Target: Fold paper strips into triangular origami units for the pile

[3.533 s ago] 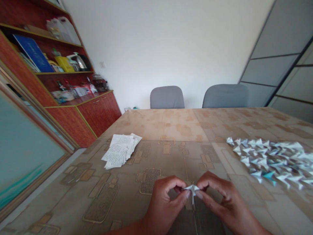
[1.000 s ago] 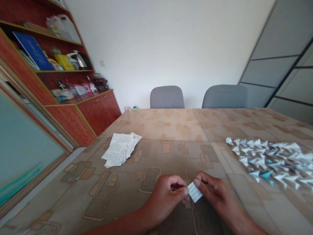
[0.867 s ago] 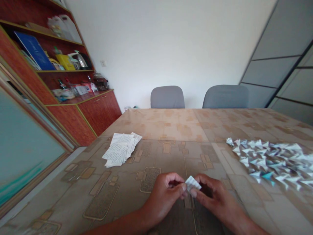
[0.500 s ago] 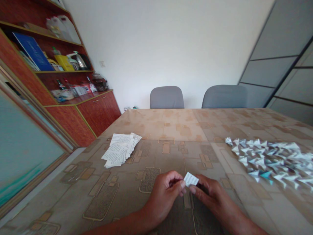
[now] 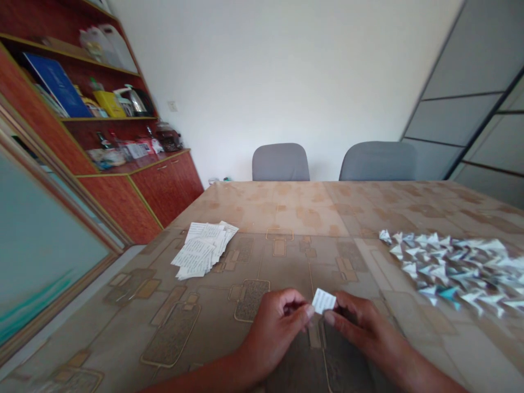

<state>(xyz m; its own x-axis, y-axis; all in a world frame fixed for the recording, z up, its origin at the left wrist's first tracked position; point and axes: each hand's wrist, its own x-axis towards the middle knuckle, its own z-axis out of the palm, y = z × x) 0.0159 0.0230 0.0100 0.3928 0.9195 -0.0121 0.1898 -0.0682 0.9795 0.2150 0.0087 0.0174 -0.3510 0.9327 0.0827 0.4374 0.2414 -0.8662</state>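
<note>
Between my two hands, above the table near its front edge, is a small piece of folded printed paper (image 5: 323, 301). My left hand (image 5: 282, 322) pinches its left corner between thumb and fingers. At its right side, my right hand (image 5: 362, 322) grips the edge with thumb and forefinger. The fingers underneath are partly hidden. A loose stack of printed paper slips (image 5: 200, 251) lies on the table to the left. On the right, many small folded paper pieces (image 5: 450, 267) stand in rows, mostly white with a few bluish ones.
A patterned cloth covers the table (image 5: 282, 210). Two grey chairs, the left chair (image 5: 280, 162) and the right chair (image 5: 379, 161), stand at the far edge. A red-brown shelf cabinet (image 5: 164, 185) with bottles and a kettle is at the left.
Both hands and the folded paper have shifted slightly to the right, and the paper has turned a little. The whole view has also moved slightly; the stack and rows stay put.
</note>
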